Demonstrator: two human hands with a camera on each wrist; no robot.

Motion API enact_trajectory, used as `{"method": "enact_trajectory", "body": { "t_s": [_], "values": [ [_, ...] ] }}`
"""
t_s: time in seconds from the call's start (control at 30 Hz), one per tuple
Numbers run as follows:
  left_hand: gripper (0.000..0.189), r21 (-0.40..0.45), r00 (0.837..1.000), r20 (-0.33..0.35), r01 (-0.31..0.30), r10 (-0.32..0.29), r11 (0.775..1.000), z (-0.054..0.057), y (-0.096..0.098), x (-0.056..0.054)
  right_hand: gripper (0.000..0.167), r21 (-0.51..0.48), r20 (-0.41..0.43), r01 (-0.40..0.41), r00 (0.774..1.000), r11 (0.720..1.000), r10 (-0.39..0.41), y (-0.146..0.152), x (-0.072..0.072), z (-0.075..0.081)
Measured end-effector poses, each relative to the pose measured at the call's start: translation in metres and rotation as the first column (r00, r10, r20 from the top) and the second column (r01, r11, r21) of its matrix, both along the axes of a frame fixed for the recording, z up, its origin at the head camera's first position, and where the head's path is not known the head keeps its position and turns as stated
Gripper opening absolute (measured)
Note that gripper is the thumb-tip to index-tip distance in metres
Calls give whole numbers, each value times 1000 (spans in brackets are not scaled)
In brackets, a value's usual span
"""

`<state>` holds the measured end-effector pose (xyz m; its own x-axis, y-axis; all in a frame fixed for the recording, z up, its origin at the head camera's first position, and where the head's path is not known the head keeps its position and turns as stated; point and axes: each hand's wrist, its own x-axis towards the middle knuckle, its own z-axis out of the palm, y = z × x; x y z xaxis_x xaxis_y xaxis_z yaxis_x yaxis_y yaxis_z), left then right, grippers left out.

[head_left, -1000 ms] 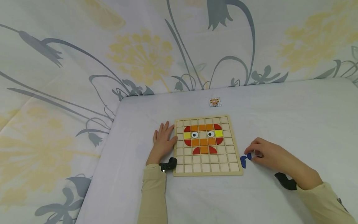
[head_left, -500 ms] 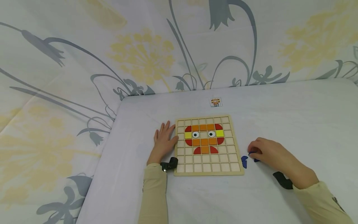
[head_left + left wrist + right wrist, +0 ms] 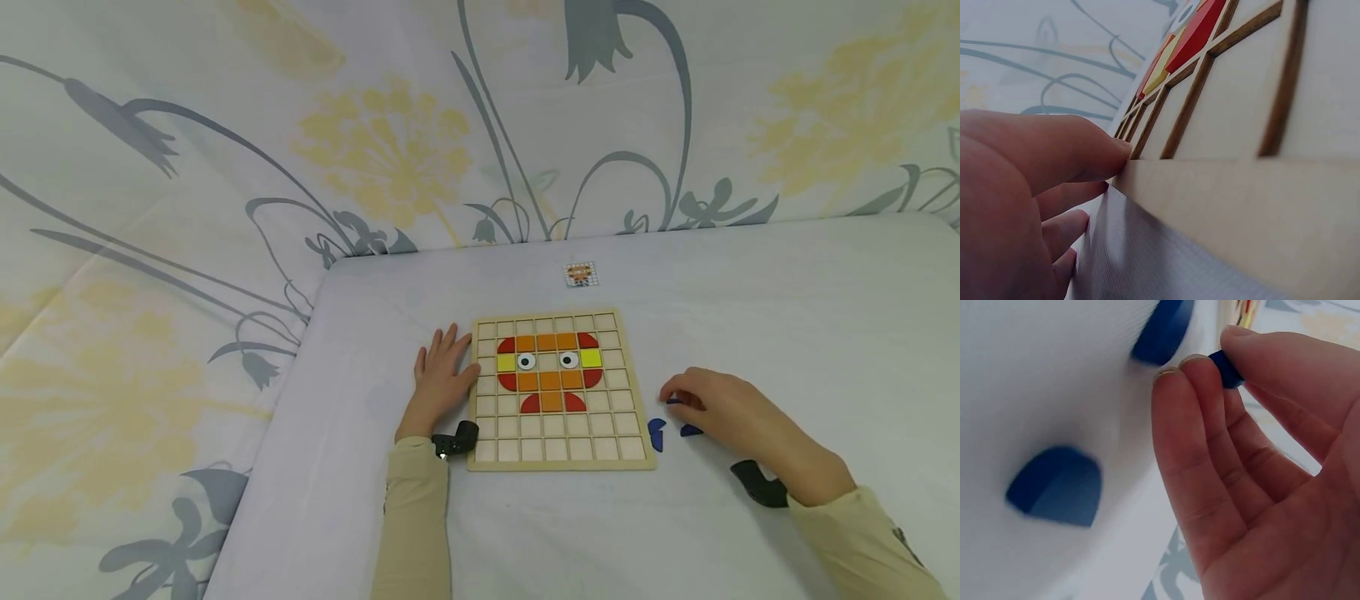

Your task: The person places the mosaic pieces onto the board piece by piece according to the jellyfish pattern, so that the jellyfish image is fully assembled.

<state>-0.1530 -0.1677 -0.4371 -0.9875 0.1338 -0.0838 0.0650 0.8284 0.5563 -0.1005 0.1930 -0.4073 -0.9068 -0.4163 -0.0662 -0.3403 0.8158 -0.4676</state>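
A wooden grid board (image 3: 562, 466) lies on the white cloth, bearing red, orange and yellow tiles and two eye tiles. My left hand (image 3: 438, 387) rests at its left edge, fingers extended; in the left wrist view the thumb (image 3: 1100, 153) touches the rim. Right of the board, my right hand (image 3: 716, 417) pinches a small blue quarter-round tile (image 3: 1225, 370) between thumb and fingers, just above the cloth. Mostly the fingers hide it in the head view. Another blue tile (image 3: 691, 431) lies under that hand, and more blue pieces (image 3: 657, 435) sit by the board's right edge.
Behind the board lies a small picture card (image 3: 581, 274) with a similar coloured grid figure. A flower-patterned cloth wall (image 3: 390, 158) rises at the back and left. Black cameras sit on both wrists, the left one (image 3: 457, 440) close to the board's edge.
My right hand has picked one blue tile off the cloth from the pieces beside the board, leaving another beneath the hand. The left hand stays at the board's edge.
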Motion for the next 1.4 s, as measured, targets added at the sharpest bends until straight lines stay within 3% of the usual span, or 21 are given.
{"method": "enact_trajectory", "body": {
  "t_s": [0.43, 0.7, 1.07, 1.4],
  "values": [
    [52, 0, 1000, 1, -3, 3, 1000, -1, -1, -1, 17, -64, 50, -1, 999, 998, 4, -30, -6, 10],
    [52, -7, 1000, -2, 4, -4, 1000, -1, -1, -1, 16, -115, 48, -61, 997, 991, 67, -55, -10, 12],
    [53, -14, 1000, 8, 0, 0, 1000, -2, -1, -2, 9, -163, 51, -129, 989, 978, 139, -90, -15, 6],
    [53, -26, 1000, 2, 2, -2, 1000, -3, -2, -2, 7, -184, 38, -144, 987, 972, 153, -115, -17, 1]
  ]
}}
